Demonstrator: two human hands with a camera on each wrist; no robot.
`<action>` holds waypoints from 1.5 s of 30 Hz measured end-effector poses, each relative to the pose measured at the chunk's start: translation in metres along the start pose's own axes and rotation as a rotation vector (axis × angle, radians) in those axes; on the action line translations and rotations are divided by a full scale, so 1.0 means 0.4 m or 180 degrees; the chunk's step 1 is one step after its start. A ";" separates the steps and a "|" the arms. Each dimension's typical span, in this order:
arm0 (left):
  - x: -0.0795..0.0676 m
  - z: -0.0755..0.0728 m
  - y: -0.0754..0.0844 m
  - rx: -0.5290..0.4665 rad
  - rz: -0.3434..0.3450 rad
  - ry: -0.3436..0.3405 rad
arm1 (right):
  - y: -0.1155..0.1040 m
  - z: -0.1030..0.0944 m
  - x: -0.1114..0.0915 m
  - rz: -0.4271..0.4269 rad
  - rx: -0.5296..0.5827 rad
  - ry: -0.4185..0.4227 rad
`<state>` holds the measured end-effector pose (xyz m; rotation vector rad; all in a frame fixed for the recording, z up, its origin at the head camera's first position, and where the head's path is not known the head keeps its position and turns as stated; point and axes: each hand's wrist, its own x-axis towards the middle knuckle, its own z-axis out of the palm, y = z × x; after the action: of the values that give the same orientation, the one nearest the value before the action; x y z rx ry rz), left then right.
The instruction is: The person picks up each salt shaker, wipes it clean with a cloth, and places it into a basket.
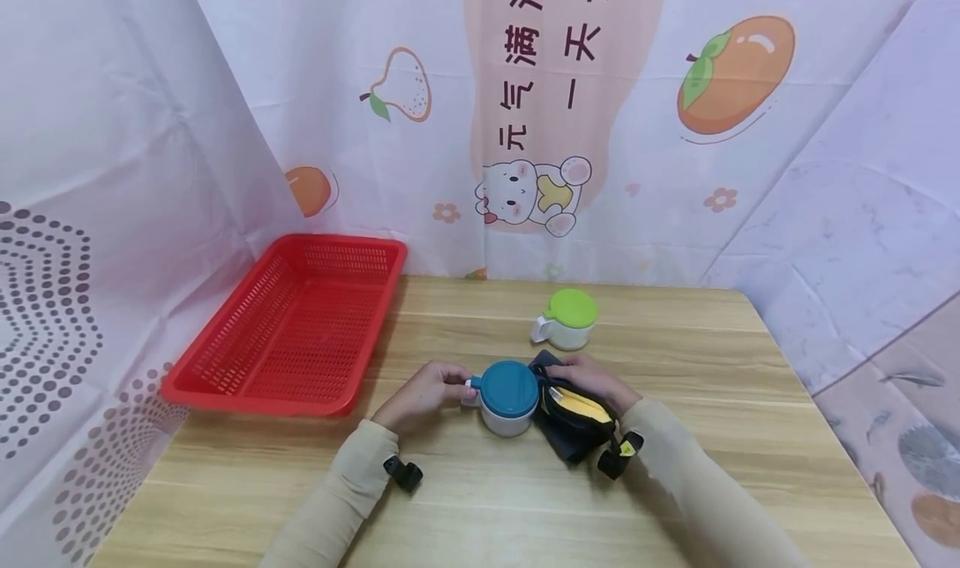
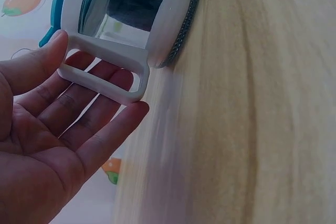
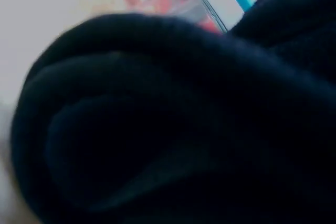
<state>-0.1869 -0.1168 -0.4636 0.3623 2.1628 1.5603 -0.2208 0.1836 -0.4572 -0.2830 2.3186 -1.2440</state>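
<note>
A seasoning jar point(image 1: 510, 389) with a blue lid, clear body and white handle stands at the table's middle. My left hand point(image 1: 431, 393) pinches its handle point(image 2: 107, 85), the thumb at the upper end and the fingers behind the loop. Beside the jar, my right hand point(image 1: 596, 378) grips a bunched dark cloth item point(image 1: 566, 439) with a yellow patch, right at the jar's side. In the right wrist view, folds of this dark cloth point(image 3: 157, 129) fill most of the picture and hide the right fingers.
A second jar point(image 1: 572, 318) with a green lid and white handle stands behind, toward the table's back edge. To the left lies a red plastic basket point(image 1: 378, 326) with perforated sides. A printed curtain point(image 1: 420, 168) hangs behind the wooden table point(image 1: 480, 510).
</note>
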 end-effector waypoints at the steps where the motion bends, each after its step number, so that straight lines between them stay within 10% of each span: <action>1: -0.001 0.000 0.000 -0.0007 -0.0003 -0.0006 | -0.001 -0.001 0.004 -0.0023 -0.0048 -0.0008; 17: 0.001 -0.008 -0.009 -0.0114 -0.0056 -0.0029 | -0.041 -0.025 0.084 -0.0305 -0.0492 -0.0375; 27: 0.002 0.001 -0.005 -0.0092 -0.0116 0.0156 | -0.026 -0.046 0.150 -0.0983 -0.0543 -0.0660; 45: 0.004 -0.001 -0.011 -0.0130 -0.0190 0.0184 | -0.128 0.002 0.179 0.0083 -0.1017 -0.0708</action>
<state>-0.1882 -0.1178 -0.4680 0.2401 2.1612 1.5977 -0.2843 0.1254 -0.4383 -0.4721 2.3083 -0.7808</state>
